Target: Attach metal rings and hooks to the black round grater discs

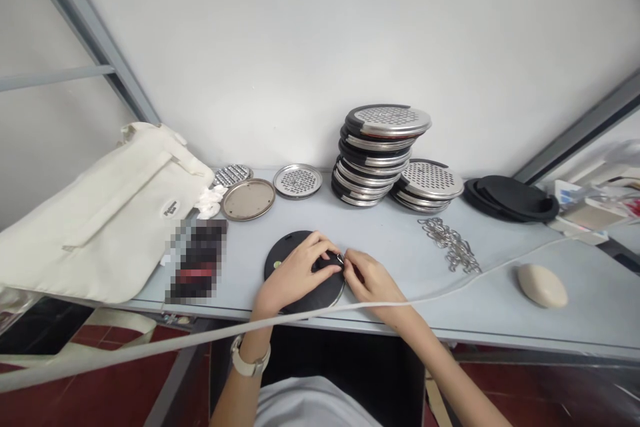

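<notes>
A black round disc with a metal rim lies on the table in front of me. My left hand rests over it, thumb and fingers closed around its raised black part near the right edge. Right at that edge, my right hand pinches a small shiny metal clip, which touches the disc; its exact shape is partly covered by my fingers. A loose pile of similar metal clips lies to the right of my hands.
Behind stand a tall stack of grater discs and a shorter stack. Several loose discs lie left of them, black lids right. A cream bag, a beige rounded object and a white cable crossing the foreground also show.
</notes>
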`<state>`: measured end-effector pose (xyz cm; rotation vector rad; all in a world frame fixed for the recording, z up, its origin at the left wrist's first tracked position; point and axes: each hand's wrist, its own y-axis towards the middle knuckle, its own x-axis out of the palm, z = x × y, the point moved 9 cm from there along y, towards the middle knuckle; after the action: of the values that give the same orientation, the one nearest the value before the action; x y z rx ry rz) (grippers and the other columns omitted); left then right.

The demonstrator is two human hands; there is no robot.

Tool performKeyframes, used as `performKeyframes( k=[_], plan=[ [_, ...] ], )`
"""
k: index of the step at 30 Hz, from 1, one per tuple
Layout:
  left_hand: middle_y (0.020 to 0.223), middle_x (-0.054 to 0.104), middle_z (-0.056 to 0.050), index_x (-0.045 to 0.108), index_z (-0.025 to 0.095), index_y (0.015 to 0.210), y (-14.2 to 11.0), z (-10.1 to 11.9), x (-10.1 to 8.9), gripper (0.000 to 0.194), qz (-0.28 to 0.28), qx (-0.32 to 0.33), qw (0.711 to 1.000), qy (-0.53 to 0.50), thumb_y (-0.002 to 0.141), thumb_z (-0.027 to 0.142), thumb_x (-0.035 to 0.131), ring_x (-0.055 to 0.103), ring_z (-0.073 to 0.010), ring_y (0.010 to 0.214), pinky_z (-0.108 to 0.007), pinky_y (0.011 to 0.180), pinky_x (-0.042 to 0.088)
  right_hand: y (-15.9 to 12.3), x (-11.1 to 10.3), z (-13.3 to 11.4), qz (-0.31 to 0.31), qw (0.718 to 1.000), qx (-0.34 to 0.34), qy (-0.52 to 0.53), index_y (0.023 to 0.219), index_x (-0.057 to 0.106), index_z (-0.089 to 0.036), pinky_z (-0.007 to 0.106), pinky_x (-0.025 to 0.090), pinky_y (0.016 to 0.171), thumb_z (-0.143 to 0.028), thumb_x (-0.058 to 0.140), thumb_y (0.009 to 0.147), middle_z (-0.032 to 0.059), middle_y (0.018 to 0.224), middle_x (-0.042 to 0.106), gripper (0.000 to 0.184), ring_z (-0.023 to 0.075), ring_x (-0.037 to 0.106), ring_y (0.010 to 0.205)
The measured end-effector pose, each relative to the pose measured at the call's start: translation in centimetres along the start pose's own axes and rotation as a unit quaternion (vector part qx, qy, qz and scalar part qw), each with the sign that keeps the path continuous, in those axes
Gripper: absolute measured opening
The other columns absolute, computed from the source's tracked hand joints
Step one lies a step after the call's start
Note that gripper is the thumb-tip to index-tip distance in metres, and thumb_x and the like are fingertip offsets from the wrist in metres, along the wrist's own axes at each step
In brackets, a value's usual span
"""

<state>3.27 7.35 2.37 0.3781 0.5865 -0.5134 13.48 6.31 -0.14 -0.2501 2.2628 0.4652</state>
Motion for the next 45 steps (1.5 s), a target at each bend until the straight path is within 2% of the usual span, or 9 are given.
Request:
performKeyframes(
  k=[21, 30, 45],
  plan=[
    [0.105, 0.052, -0.004, 0.058, 0.022, 0.104, -0.05, 0.29, -0.04, 0.018, -0.004, 0.009, 1.0, 0.003, 0.087, 0.024, 0.052, 0.056, -0.0149, 0.09, -0.03, 0.087, 0.044, 0.11, 0.04, -0.27, -0.008, 1.0, -0.01, 0.003, 0.076, 0.044, -0.02, 0.026, 0.039, 0.061, -0.02, 0.033, 0.093, 0.0014, 0.071, 0.053, 0.02, 0.0142, 0.049, 0.065],
    [0.107, 0.053, -0.005, 0.059, 0.022, 0.108, -0.11, 0.46, -0.03, 0.021, -0.009, 0.018, 1.0, -0.01, 0.089, 0.023, 0.049, 0.057, -0.0158, 0.091, -0.03, 0.087, 0.045, 0.06, -0.25, -0.19, 0.007, 1.0, -0.006, 0.012, 0.071, 0.046, -0.02, 0.024, 0.036, 0.056, -0.019, 0.037, 0.09, 0.0, 0.066, 0.053, 0.021, 0.013, 0.048, 0.06],
    [0.106, 0.052, -0.004, 0.059, 0.022, 0.106, 0.03, 0.24, 0.12, 0.02, -0.008, 0.014, 1.0, 0.01, 0.088, 0.023, 0.051, 0.056, -0.0147, 0.091, -0.029, 0.086, 0.045, 0.02, 0.15, 0.4, -0.001, 1.0, 0.001, 0.011, 0.069, 0.051, -0.018, 0.025, 0.036, 0.061, -0.025, 0.037, 0.092, 0.0006, 0.065, 0.054, 0.028, 0.0139, 0.05, 0.063]
  ],
)
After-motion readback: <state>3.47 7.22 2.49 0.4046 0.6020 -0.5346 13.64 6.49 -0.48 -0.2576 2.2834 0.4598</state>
